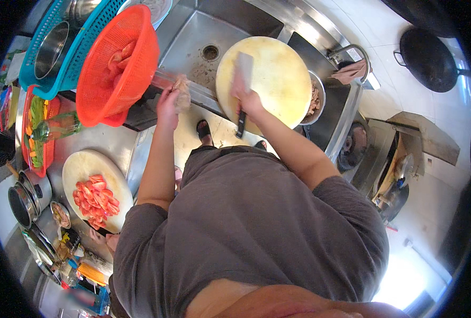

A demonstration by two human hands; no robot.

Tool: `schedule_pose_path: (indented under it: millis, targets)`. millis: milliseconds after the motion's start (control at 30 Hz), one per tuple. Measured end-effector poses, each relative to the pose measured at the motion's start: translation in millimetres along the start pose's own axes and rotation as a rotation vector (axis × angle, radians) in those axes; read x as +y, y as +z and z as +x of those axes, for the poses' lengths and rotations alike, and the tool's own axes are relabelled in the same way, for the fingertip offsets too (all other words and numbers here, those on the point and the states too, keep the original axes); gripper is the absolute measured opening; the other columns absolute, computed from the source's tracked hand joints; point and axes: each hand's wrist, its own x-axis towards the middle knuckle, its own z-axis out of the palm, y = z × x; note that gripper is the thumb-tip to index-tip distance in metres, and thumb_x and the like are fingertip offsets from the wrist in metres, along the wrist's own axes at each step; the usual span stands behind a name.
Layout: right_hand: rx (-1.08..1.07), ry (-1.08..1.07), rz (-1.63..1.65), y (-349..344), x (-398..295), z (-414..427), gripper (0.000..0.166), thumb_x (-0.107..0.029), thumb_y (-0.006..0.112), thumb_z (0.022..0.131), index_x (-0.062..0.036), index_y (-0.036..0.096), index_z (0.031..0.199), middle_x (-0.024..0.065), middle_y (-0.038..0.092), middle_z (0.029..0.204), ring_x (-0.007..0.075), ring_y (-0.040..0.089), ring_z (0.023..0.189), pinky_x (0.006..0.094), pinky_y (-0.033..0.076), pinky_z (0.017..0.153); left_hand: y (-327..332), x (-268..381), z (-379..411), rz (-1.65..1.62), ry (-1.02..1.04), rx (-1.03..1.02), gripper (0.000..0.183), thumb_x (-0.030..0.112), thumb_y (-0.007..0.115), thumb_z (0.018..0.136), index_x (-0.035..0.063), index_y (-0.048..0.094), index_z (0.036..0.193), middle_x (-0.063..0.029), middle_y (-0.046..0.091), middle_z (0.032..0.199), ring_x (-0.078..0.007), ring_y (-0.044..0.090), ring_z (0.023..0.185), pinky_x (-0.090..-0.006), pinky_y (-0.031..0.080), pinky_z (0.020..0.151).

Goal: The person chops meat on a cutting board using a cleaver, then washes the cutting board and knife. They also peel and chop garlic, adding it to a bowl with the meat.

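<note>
My right hand [248,102] grips a cleaver [244,67] by its dark handle. Its blade is motion-blurred above a round yellowish cutting board [277,71] that lies across the sink. Whether the blade touches the board I cannot tell. In my left hand [168,105] is a crumpled, pale beige, partly see-through thing [183,93], too blurred to name surely. That hand is between the board and a tilted red plastic colander [140,75] with pinkish-red pieces [120,61] inside.
A steel sink basin [191,43] lies beyond my hands. A pot [318,99] of brownish pieces is partly under the board. At left, sliced tomatoes [94,196] cover another board [74,167], with a person's hand [97,237] beside it. A green bottle [58,127] lies by a vegetable basket [52,147].
</note>
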Motion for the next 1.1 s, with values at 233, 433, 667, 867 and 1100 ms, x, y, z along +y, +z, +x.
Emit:
schedule_pose_path:
  millis: [233,433,667,867,1100]
  targets:
    - [-0.033,-0.211,0.076,68,-116,51,0.025,-0.021,0.049,0.095,-0.0031,0.052,0.079,0.0082,0.055,0.062,0.0188,0.053,0.047,0.0351,0.044,0.044,-15,-14,15,0.077,-0.05,-0.077,0.032,0.007,0.058,0.086,0.0028,0.057,0.118,-0.0041,0.06,0.111,-0.015,0.055,0.105,-0.0291,0.043,0.092]
    - [0.531,-0.353,-0.504,-91,3,95,0.033,-0.031,0.049,0.095,0.0008,0.057,0.093,0.0147,0.059,0.068,0.0257,0.059,0.052,0.0384,0.047,0.048,-7,-16,27,0.271,0.023,0.012,0.037,0.012,0.061,0.086,0.0016,0.056,0.121,-0.0076,0.06,0.117,-0.0204,0.056,0.109,-0.0331,0.045,0.092]
    - [0.883,0.123,-0.453,-216,96,-15,0.056,-0.047,0.059,0.089,0.0064,0.054,0.107,0.0191,0.064,0.078,0.0253,0.063,0.053,0.0357,0.049,0.046,-25,-19,44,0.236,-0.058,-0.045,0.036,0.01,0.062,0.086,0.0002,0.056,0.12,-0.0066,0.061,0.112,-0.0165,0.056,0.104,-0.0298,0.041,0.094]
    - [0.682,0.162,-0.706,-162,94,-33,0.058,-0.051,0.051,0.091,0.0034,0.054,0.109,0.0324,0.062,0.106,0.0442,0.06,0.103,0.0494,0.048,0.088,-14,-19,54,0.277,-0.033,-0.05,0.031,0.016,0.063,0.085,0.0073,0.059,0.115,-0.0028,0.062,0.105,-0.0162,0.06,0.091,-0.0307,0.05,0.077]
    - [0.576,0.052,-0.766,-23,35,-18,0.055,-0.05,0.053,0.091,0.0032,0.053,0.106,0.03,0.064,0.1,0.0449,0.061,0.099,0.0478,0.048,0.089,4,0,38,0.233,-0.08,0.021,0.036,0.01,0.058,0.088,0.0016,0.055,0.122,-0.0069,0.06,0.115,-0.017,0.057,0.104,-0.0302,0.044,0.092]
